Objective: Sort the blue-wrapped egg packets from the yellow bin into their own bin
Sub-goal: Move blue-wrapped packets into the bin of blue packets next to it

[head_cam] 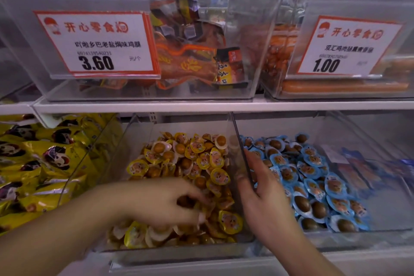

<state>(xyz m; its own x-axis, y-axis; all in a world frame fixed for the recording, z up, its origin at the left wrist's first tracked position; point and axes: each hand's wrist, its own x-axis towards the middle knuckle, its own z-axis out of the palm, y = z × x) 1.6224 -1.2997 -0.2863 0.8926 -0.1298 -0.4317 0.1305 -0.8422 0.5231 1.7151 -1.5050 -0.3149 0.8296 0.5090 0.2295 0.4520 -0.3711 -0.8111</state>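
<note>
A clear bin [179,253] on the lower shelf holds a heap of yellow-wrapped egg packets [201,159]. To its right, a second clear bin [380,237] holds blue-wrapped egg packets [313,177]. No blue packet shows among the yellow ones. My left hand [163,201] is low in the yellow bin, fingers curled down into the packets; whether it grips one is hidden by blur. My right hand [266,199] rests on the clear divider wall [240,152] between the two bins, thumb on the yellow side, fingers on the blue side.
Yellow snack bags [40,163] fill the bin at the left. Above, a white shelf edge [224,105] carries clear bins with price cards 3.60 [96,42] and 1.00 [345,47], holding orange packets and sausages. Flat blue packs [367,175] lie at the far right.
</note>
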